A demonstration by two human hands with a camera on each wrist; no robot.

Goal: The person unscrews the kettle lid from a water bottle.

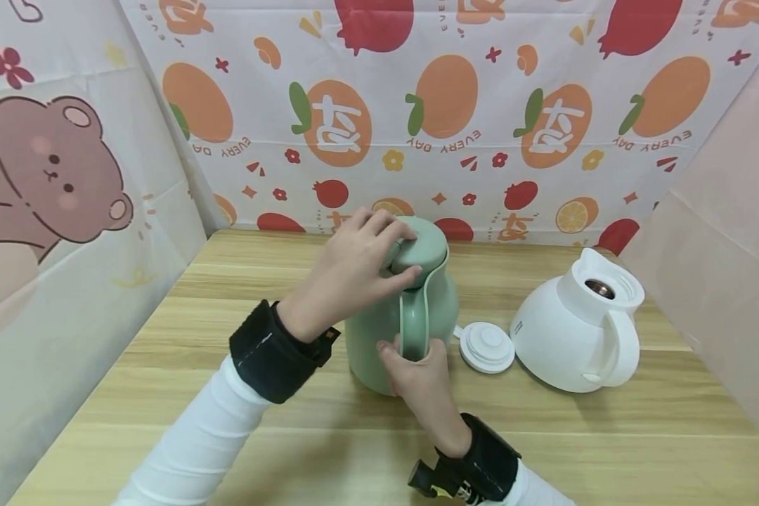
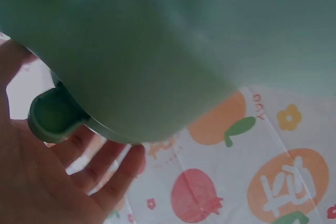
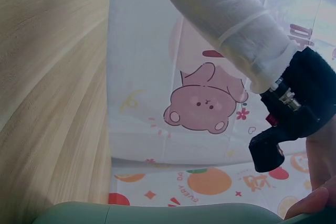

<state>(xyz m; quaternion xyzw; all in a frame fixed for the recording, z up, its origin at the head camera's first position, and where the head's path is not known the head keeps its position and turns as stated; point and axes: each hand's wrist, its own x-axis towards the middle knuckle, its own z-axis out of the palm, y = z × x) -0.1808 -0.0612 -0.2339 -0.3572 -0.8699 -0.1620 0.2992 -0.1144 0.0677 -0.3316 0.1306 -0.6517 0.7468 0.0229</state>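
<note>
A light green thermos jug (image 1: 372, 351) stands upright on the wooden table, its handle facing me. Over its green lid (image 1: 429, 242) lies my left hand (image 1: 357, 270), fingers across the top and thumb at the near side, gripping it. The left wrist view shows a small green tab (image 2: 55, 115) between thumb and fingers, below the jug's large blurred body (image 2: 136, 61). Low on the handle (image 1: 414, 327), my right hand (image 1: 422, 379) holds on with the thumb beside it. In the right wrist view only the jug's edge (image 3: 157, 214) and a thumb (image 3: 310, 203) show.
To the right stands a white thermos jug (image 1: 547, 337) with an uncovered mouth. Its white stopper-like lid (image 1: 487, 347) lies flat between the two jugs. A fruit-printed cloth (image 1: 445, 98) hangs behind the wooden table (image 1: 240, 281), with pale cloths at both sides.
</note>
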